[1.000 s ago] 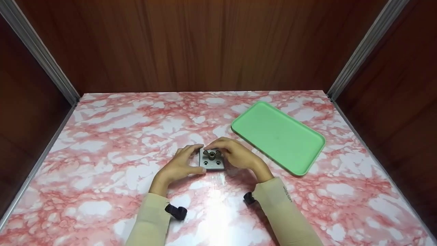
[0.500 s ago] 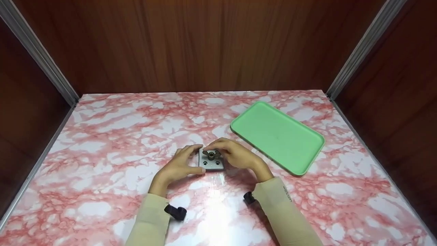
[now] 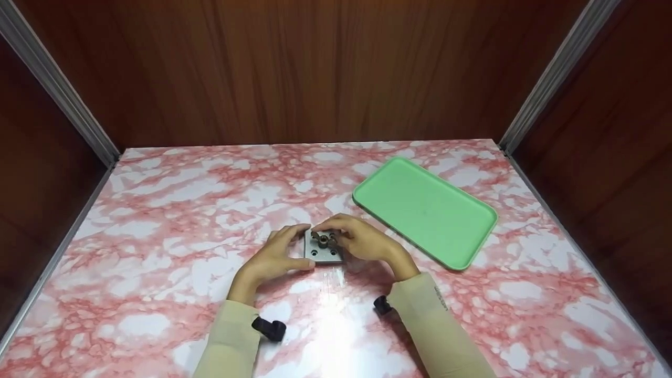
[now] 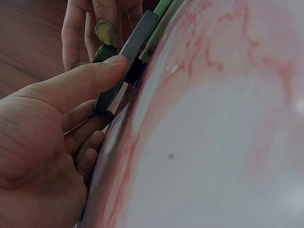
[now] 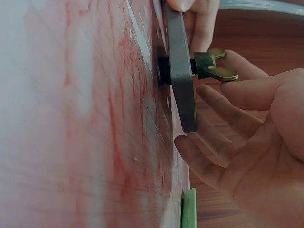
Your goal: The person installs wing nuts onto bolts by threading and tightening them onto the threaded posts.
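A small grey metal plate (image 3: 324, 258) with several holes lies at the middle of the table, and a brass-coloured wing nut (image 3: 323, 242) stands on its top. My left hand (image 3: 272, 258) grips the plate from the left, thumb at the near edge, fingers toward the far edge. From the right, my right hand (image 3: 365, 239) pinches the wing nut; in the right wrist view the thumb and a fingertip meet its wings (image 5: 223, 74). A dark stub (image 5: 164, 71) sits under the plate, holding it slightly off the table.
A light green tray (image 3: 426, 212) lies at an angle to the right, beyond my right hand. The pink-and-white marbled table (image 3: 157, 252) is bounded by dark wood panels (image 3: 294, 73) at the back and sides.
The wing nut has turned a little clockwise under my right hand's fingers, its right wing coming nearer me. My left hand keeps its hold on the plate.
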A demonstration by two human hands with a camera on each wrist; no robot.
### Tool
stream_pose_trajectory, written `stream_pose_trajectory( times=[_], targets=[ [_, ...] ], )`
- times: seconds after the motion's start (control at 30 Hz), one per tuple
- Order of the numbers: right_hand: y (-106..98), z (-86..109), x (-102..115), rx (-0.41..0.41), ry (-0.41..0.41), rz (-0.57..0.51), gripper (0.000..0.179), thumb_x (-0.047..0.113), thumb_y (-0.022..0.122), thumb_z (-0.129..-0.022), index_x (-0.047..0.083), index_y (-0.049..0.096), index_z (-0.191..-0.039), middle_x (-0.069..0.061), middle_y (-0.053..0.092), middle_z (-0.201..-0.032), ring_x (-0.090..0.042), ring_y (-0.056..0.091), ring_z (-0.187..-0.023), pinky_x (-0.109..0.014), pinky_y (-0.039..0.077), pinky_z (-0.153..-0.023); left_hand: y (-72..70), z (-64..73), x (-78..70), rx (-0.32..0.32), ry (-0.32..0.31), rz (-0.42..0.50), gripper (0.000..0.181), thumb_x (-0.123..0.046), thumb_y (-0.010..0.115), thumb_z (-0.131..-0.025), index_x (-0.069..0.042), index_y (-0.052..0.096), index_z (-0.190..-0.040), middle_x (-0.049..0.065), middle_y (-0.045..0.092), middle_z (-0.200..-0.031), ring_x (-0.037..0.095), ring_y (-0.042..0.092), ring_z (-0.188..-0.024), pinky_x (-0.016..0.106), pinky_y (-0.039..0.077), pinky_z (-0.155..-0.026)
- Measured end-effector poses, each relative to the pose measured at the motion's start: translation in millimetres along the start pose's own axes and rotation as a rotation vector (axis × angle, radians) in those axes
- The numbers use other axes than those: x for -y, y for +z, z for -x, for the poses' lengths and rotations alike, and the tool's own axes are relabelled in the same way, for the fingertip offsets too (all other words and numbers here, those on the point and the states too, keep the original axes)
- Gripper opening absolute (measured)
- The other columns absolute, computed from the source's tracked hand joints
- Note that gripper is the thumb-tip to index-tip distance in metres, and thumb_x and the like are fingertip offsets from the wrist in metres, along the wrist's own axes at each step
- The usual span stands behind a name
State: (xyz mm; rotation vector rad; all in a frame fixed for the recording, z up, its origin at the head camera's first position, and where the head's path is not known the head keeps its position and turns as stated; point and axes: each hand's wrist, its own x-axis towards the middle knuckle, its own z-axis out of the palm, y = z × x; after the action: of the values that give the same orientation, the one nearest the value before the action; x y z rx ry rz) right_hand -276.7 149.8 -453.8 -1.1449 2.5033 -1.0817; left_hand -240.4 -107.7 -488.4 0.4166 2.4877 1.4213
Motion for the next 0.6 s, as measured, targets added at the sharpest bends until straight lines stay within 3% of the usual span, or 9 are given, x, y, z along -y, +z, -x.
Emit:
stream_pose_trajectory(
  times=[0.6],
  targets=[
    [0.7,1.2,0.6,0.009,0.054,-0.009,0.053,-0.006,0.054,-0.102,0.017,0.063,-0.148,-0.009,0.061,-0.147,-0.026,0.055,-0.137,-0.050,0.042,-0.118,-0.1,-0.3,0.2,-0.003,0.013,-0.008,0.090,-0.028,0.092,-0.083,-0.025,0.047,-0.160,0.003,0.052,-0.153,0.026,0.042,-0.139,0.053,0.037,-0.117]
  ],
)
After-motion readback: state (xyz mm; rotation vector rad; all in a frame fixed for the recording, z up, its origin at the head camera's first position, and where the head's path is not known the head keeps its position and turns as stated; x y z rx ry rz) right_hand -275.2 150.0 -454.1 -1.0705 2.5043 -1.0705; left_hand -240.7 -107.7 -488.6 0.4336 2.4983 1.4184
